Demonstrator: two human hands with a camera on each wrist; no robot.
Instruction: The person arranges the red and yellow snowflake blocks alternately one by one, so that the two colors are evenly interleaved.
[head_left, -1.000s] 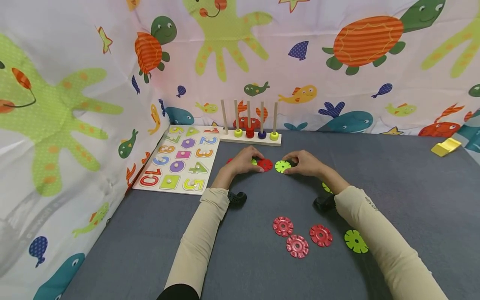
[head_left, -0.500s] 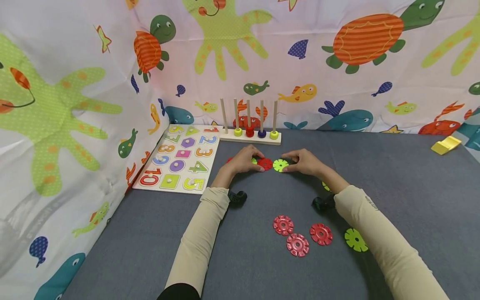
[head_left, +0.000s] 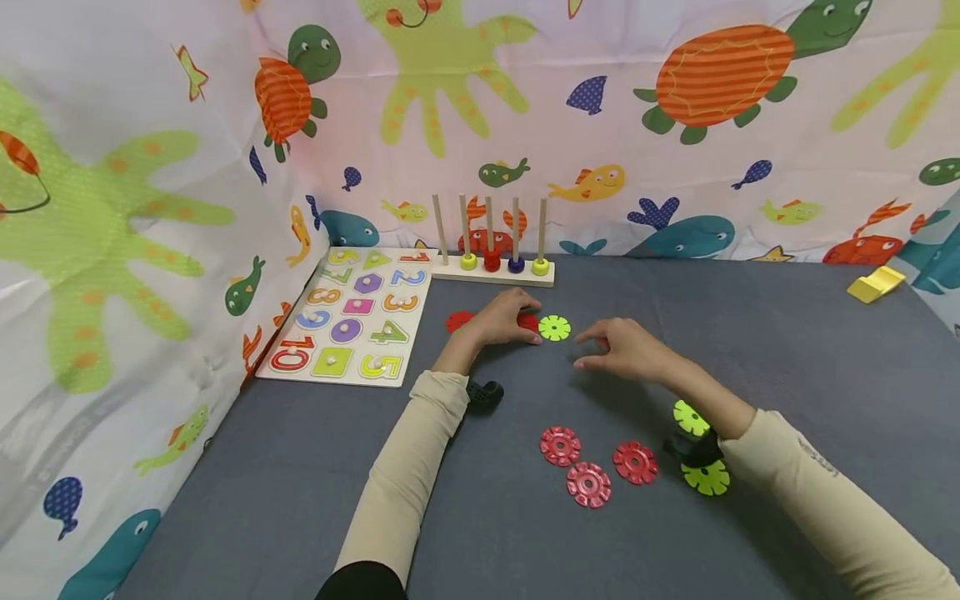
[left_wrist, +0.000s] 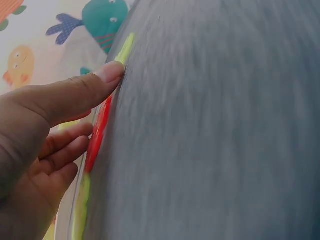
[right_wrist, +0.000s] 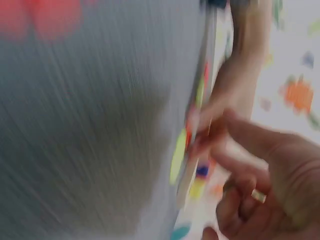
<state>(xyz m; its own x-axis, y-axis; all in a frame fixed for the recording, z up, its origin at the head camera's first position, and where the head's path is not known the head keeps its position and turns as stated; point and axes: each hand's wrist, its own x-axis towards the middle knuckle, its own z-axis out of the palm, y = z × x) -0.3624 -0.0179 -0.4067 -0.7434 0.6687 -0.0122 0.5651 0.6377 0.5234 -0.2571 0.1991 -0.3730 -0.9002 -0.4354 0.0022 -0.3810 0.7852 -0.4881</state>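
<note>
Several notched plastic discs lie in a row on the grey table. My left hand (head_left: 501, 318) bends over the row, holding a red notched disc (head_left: 529, 322) between thumb and fingers. In the left wrist view the thumb reaches the seam between this red disc (left_wrist: 100, 131) and a yellow-green disc (left_wrist: 127, 49). That yellow-green disc (head_left: 554, 327) ends the row on the right, flat and uncovered. My right hand (head_left: 628, 348) is just right of it, fingers loosely bent with nothing between them. Another red disc (head_left: 459, 321) peeks out left of my left hand.
Nearer the front lie three red discs (head_left: 588, 485) and two yellow-green discs (head_left: 705, 478), partly behind the right wrist's black camera (head_left: 692, 450). A number puzzle board (head_left: 347, 317) and a peg stand (head_left: 492, 272) stand at the back; a yellow block (head_left: 876, 284) sits far right.
My right hand slid the yellow-green disc left against the red one, let go, and moved back to the right and nearer. My left hand stays at the row.
</note>
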